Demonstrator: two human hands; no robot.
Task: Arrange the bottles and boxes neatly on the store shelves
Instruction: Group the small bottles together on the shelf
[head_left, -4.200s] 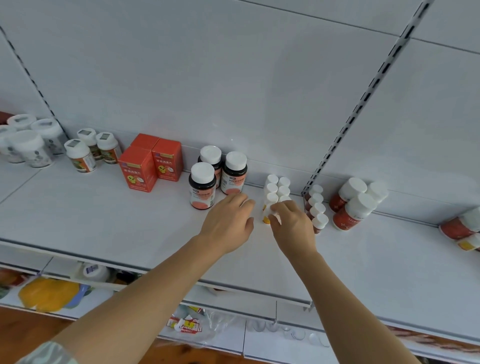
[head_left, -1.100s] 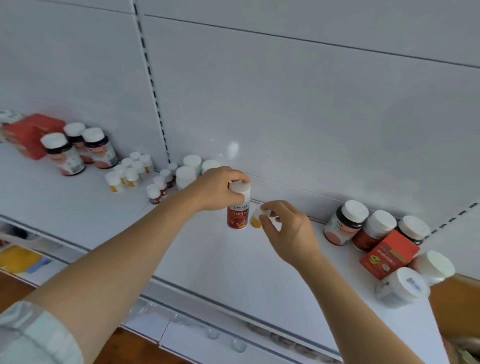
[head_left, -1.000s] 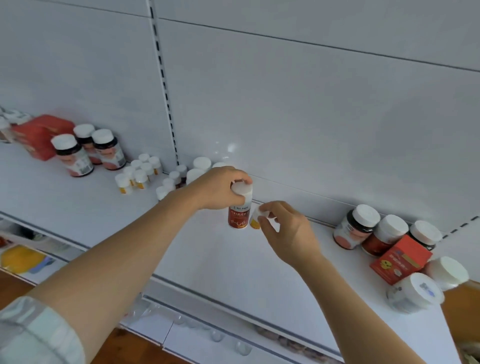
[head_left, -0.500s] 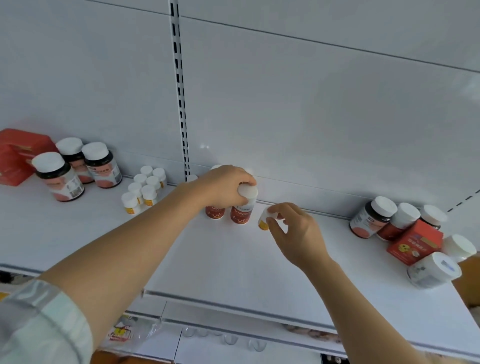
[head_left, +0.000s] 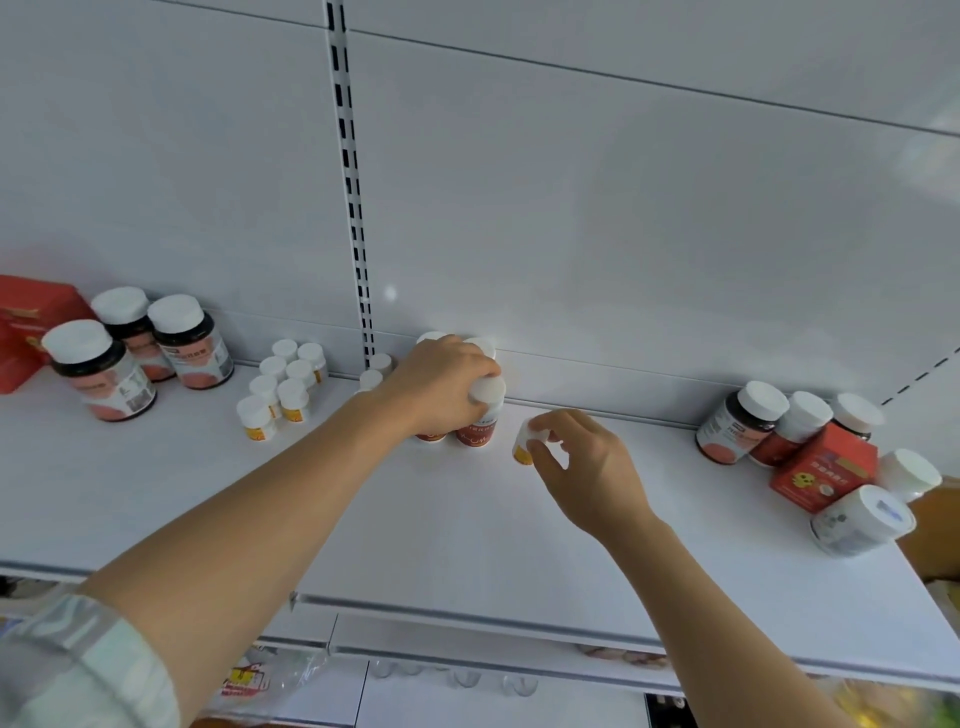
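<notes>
My left hand (head_left: 441, 387) grips the white cap of a red-labelled bottle (head_left: 480, 423) standing on the white shelf (head_left: 441, 525), next to other red bottles of the same kind that my hand partly hides. My right hand (head_left: 582, 467) pinches a small white bottle with a yellow label (head_left: 524, 447), tilted just above the shelf to the right of the red bottle. A cluster of small white-capped bottles (head_left: 283, 387) stands to the left. Three dark bottles with white caps (head_left: 135, 353) and a red box (head_left: 26, 322) stand at the far left.
At the right stand dark and red bottles (head_left: 753, 421), a tilted red box (head_left: 821, 467) and a white jar on its side (head_left: 860, 519). A slotted upright (head_left: 353, 208) runs up the back panel. Lower shelves hold packets below the front edge.
My left hand has carried the red-labelled bottle left and set it beside the other red bottles near the upright. My right hand has followed with the small yellow-labelled bottle. The view has shifted left.
</notes>
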